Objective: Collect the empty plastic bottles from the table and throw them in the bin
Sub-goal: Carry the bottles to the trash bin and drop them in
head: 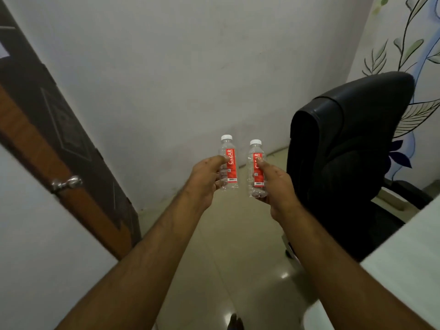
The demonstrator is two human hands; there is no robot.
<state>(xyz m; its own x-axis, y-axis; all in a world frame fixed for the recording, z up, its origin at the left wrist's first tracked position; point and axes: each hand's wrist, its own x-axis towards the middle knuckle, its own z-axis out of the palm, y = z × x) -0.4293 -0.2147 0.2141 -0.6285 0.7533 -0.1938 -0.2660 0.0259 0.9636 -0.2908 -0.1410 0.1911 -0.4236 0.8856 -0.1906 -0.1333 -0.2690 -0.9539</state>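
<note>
Two small clear plastic bottles with white caps and red labels are held upright in front of me, above the floor. My left hand (204, 179) grips the left bottle (230, 163) around its lower half. My right hand (273, 184) grips the right bottle (256, 160), with the thumb pressed on its label. The bottles stand side by side, a small gap between them. Both look empty. No bin is in view.
A black office chair (345, 151) stands to the right, near a white table edge (404, 270) at the lower right. A brown wooden door (59, 151) with a metal latch is on the left. A plain white wall lies ahead, and beige floor tiles (228, 246) below.
</note>
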